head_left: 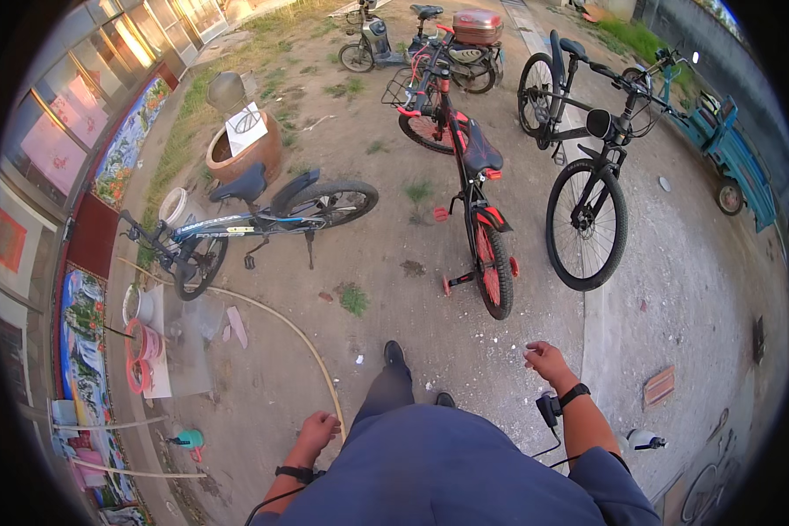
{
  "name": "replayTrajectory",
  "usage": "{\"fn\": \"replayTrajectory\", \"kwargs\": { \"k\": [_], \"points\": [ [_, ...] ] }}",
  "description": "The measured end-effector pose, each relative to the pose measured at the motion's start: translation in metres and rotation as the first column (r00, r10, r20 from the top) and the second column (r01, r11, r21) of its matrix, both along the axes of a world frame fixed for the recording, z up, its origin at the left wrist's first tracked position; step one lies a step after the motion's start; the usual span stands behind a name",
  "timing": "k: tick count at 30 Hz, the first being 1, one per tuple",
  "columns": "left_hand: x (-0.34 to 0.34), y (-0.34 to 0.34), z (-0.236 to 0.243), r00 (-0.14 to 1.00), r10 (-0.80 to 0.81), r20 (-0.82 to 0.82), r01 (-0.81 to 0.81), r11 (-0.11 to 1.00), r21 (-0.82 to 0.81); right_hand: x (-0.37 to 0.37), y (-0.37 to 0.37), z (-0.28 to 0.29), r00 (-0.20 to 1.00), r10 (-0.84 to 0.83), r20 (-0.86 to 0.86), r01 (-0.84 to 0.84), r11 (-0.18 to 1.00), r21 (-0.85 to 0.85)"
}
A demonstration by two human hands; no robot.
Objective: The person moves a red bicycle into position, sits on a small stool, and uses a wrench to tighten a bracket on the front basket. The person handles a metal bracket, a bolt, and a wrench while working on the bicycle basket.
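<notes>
My right hand (548,361) is held out in front with its fingers curled in, and nothing shows in it. It hangs apart from the red-and-black bicycle (482,158), whose rear wheel (493,280) is nearest to it. Low by my body, my left hand (319,430) is loosely closed, with nothing visible in its fingers. It is close to a pale hose (311,344) on the ground and touches no object. A dark band (575,394) with a small black device (549,410) sits on my right wrist; another band (294,473) circles my left.
A blue-and-white bicycle (228,226) stands left and a black bicycle (587,188) right. Beyond are a clay pot (272,156), an electric scooter (377,39) and a blue cargo tricycle (732,158). Buckets (138,305) line the left wall. A brick (659,387) lies right.
</notes>
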State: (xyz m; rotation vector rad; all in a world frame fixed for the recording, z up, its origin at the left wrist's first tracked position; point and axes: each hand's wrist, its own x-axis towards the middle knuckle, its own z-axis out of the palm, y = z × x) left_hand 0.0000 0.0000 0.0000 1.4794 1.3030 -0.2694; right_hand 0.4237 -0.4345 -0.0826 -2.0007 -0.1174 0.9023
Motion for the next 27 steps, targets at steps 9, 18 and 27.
{"fn": "replayTrajectory", "kwargs": {
  "k": [9,18,27],
  "points": [
    [0.228,0.215,-0.035,0.961,-0.274,0.041,0.267,0.956,0.124,0.122,0.13,0.013,0.965,-0.249,-0.078,0.25,0.968,0.004],
    [0.534,0.328,0.039,0.794,-0.606,0.035,0.569,0.763,0.308,0.223,0.228,0.026,0.896,-0.417,-0.154,0.426,0.904,0.029],
    [0.796,0.313,0.051,0.648,-0.722,0.242,0.559,0.667,0.493,0.364,0.337,0.035,0.645,-0.621,-0.445,0.747,0.635,0.195]
  ]
}}
